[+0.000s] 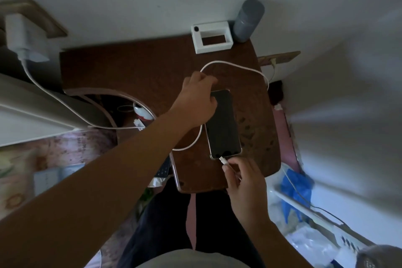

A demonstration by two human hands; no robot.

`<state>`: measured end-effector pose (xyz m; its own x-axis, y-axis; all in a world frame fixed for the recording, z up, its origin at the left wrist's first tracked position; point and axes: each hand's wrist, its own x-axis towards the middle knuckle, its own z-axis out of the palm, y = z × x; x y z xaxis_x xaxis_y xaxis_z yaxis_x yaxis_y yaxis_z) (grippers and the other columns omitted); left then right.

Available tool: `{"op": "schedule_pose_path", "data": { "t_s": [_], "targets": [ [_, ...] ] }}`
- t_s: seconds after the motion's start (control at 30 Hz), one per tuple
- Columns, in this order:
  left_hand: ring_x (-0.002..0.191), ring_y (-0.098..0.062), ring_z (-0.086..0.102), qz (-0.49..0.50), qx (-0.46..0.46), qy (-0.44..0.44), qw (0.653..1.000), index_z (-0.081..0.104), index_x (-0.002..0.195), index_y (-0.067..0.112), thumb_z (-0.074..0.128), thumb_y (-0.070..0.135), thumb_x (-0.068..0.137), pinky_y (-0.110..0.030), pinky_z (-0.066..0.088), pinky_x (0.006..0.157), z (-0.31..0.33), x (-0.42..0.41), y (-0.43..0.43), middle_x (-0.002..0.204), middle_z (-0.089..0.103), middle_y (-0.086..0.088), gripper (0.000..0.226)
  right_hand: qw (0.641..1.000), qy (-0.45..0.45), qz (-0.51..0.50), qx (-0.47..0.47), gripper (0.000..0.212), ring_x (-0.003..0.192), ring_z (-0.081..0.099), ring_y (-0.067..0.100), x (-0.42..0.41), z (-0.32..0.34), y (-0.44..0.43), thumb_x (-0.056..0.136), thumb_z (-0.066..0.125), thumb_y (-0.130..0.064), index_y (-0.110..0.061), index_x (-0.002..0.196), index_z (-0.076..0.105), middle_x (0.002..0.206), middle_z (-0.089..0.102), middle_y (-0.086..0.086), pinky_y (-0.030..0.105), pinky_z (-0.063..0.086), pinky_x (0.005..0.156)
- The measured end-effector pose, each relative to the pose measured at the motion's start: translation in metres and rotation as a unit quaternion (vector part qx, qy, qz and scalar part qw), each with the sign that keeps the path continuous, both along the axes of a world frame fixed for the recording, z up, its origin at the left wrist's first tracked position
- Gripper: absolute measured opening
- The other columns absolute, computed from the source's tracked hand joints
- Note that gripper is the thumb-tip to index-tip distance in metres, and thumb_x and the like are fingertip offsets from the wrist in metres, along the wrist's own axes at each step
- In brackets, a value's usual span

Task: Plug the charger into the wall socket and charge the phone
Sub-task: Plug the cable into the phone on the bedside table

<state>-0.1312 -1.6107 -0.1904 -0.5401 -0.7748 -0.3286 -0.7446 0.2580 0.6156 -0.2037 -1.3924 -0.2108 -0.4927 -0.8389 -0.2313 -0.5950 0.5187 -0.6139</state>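
Note:
A dark-screened phone [224, 125] lies flat on a small brown wooden table [139, 72]. My left hand [196, 102] presses on the phone's far end and holds it. My right hand [244, 180] pinches the white cable's plug [223, 160] right at the phone's near edge; whether it is fully seated I cannot tell. The white cable [235, 67] loops over the table and runs left to a white charger [20, 37] sitting in a wall socket [44, 18] at the upper left.
A white box frame [212, 37] and a grey cylinder [248, 20] stand at the table's far edge by the wall. Another socket plate [280, 57] is to the right. A white rail [304, 204] and blue bag [298, 187] lie at the lower right.

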Motion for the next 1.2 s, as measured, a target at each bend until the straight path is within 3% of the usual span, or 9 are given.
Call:
{"op": "schedule_pose_path", "data": {
  "t_s": [0.2, 0.33, 0.47, 0.7, 1.0, 1.2],
  "targets": [
    [0.127, -0.032, 0.04, -0.071, -0.038, -0.049, 0.996, 0.05, 0.136, 0.01, 0.053, 0.013, 0.091, -0.035, 0.039, 0.102, -0.017, -0.014, -0.006, 0.14, 0.045, -0.013, 0.046, 0.998, 0.018, -0.049, 0.028, 0.013, 0.077, 0.064, 0.013, 0.007, -0.016, 0.007, 0.089, 0.066, -0.029, -0.018, 0.096, 0.069, 0.093, 0.069, -0.001, 0.037, 0.06, 0.066],
    [0.122, -0.03, 0.044, -0.074, -0.053, -0.071, 0.993, 0.056, 0.129, 0.01, 0.056, 0.016, 0.091, -0.035, 0.042, 0.098, -0.024, -0.014, -0.01, 0.133, 0.05, -0.013, 0.039, 0.996, 0.023, -0.071, 0.044, 0.011, 0.078, 0.062, 0.013, 0.004, -0.02, 0.007, 0.089, 0.066, -0.031, -0.022, 0.094, 0.067, 0.092, 0.067, -0.005, 0.038, 0.058, 0.065],
    [0.122, -0.03, 0.044, -0.078, -0.06, -0.083, 0.992, 0.055, 0.133, 0.015, 0.063, 0.025, 0.089, -0.037, 0.042, 0.099, -0.023, -0.012, -0.012, 0.132, 0.05, -0.013, 0.046, 0.995, 0.018, -0.09, 0.042, 0.011, 0.076, 0.062, 0.011, 0.001, -0.021, 0.006, 0.089, 0.066, -0.031, -0.021, 0.094, 0.068, 0.09, 0.068, -0.006, 0.034, 0.057, 0.064],
    [0.118, -0.029, 0.046, -0.076, -0.083, -0.086, 0.99, 0.057, 0.128, 0.013, 0.064, 0.02, 0.087, -0.036, 0.045, 0.091, -0.024, -0.013, -0.007, 0.127, 0.052, -0.012, 0.042, 0.994, 0.005, -0.097, 0.042, 0.014, 0.074, 0.063, 0.009, 0.0, -0.022, 0.004, 0.088, 0.066, -0.035, -0.022, 0.093, 0.069, 0.088, 0.069, -0.007, 0.028, 0.056, 0.062],
    [0.115, -0.029, 0.047, -0.082, -0.087, -0.081, 0.989, 0.055, 0.129, 0.016, 0.066, 0.018, 0.084, -0.03, 0.034, 0.08, -0.025, -0.02, -0.006, 0.125, 0.052, -0.011, 0.046, 0.993, -0.01, -0.105, 0.046, 0.014, 0.073, 0.063, 0.008, 0.001, -0.024, 0.002, 0.088, 0.066, -0.036, -0.024, 0.093, 0.07, 0.087, 0.07, -0.009, 0.033, 0.058, 0.067],
    [0.117, -0.028, 0.046, -0.078, -0.07, -0.069, 0.992, 0.054, 0.133, 0.02, 0.065, 0.017, 0.085, -0.03, 0.036, 0.084, -0.027, -0.019, -0.009, 0.127, 0.053, -0.01, 0.05, 0.993, -0.012, -0.109, 0.032, 0.013, 0.076, 0.064, 0.012, 0.002, -0.025, 0.004, 0.088, 0.067, -0.034, -0.022, 0.094, 0.07, 0.09, 0.07, -0.006, 0.033, 0.057, 0.064]
  ]
}}
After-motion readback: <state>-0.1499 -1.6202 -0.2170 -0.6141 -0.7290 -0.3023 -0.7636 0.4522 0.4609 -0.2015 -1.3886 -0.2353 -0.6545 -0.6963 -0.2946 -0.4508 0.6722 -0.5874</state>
